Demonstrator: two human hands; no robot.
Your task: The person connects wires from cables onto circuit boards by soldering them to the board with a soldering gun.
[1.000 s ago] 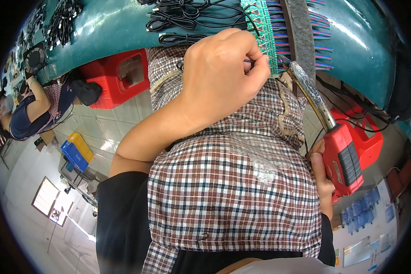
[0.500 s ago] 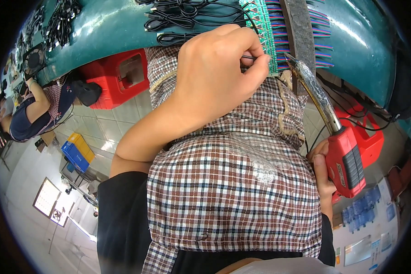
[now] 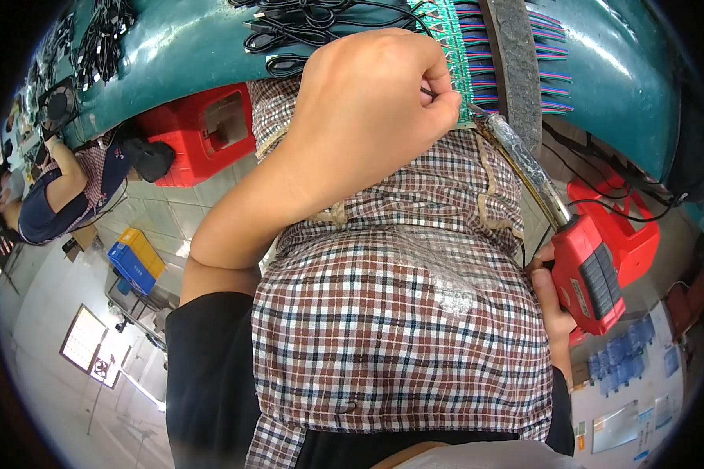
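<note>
My left hand (image 3: 371,102) is closed in a pinch on a thin black cable (image 3: 428,92), at the near edge of a green circuit board strip (image 3: 455,48). Part of that cable is hidden behind the fingers. Low on the right, my right hand (image 3: 552,301) grips a soldering iron (image 3: 590,273) with a red and black handle and a metal shaft. Its tip points up and left to the board's near end, close to my left fingertips; whether it touches cannot be made out. Multicoloured ribbon wires (image 3: 551,78) run from the board under a dark grey bar (image 3: 512,62).
Coiled black USB cables (image 3: 297,31) lie left of the board on the green table (image 3: 188,47), with more bundles (image 3: 105,39) farther left. Red plastic stools (image 3: 207,137) stand below the table's edge. A co-worker (image 3: 55,187) sits at the far left.
The soldering iron has shifted left, bringing its tip from the ribbon wires to the board's near end by my left fingertips. My left hand keeps its pinch and has moved only slightly.
</note>
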